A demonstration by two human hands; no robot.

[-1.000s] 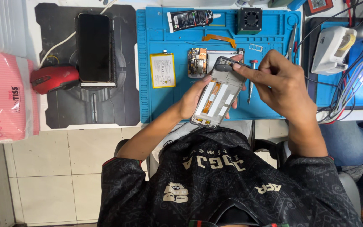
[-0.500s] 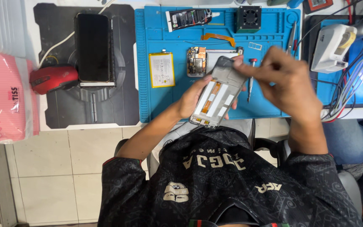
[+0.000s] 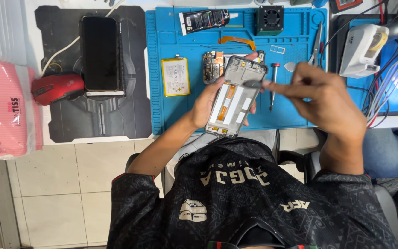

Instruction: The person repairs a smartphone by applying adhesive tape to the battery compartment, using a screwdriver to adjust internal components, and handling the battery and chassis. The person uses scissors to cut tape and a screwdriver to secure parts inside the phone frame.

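1. The left hand [image 3: 207,107] is gripping the opened phone frame [image 3: 236,96] above the blue repair mat [image 3: 185,110].
2. The right hand [image 3: 325,99], fingers pinching a small grey part [image 3: 253,84], is now shifting it lower along the frame's top corner.

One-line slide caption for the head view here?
Left hand holds an opened phone frame over a blue repair mat while the right hand brings a small tool to its upper edge.

Bright, even overhead light fills the workbench, with only soft, short shadows. The right hand [image 3: 321,99] is smeared by motion blur. Glare washes out the white tabletop [image 3: 10,27] at the upper left. Straight lines bow slightly near the frame edges.
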